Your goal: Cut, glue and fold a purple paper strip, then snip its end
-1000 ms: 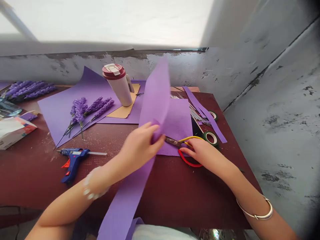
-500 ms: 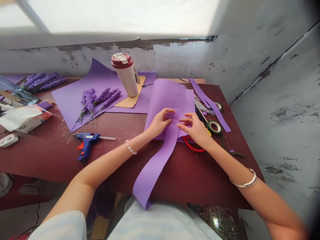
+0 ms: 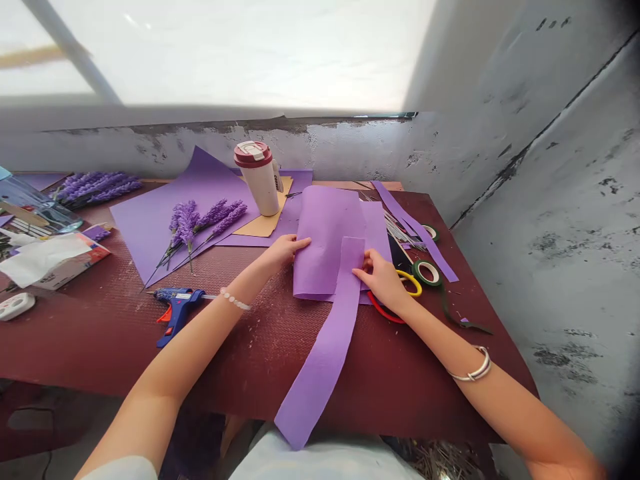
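Your folded purple craft-paper sheet [image 3: 325,243] lies mid-table, with a long strip [image 3: 325,360] laid across it and trailing toward 6 o'clock (its end hangs loose). Your left hand [image 3: 285,252] rests open on the sheet, gripping nothing. Your right fingertips [image 3: 363,262] press the strip's edge; I can't tell if they pinch it. Scissors [image 3: 413,283] lie idle at 4 o'clock, and finished lavender sprigs [image 3: 195,227] wait at 9.
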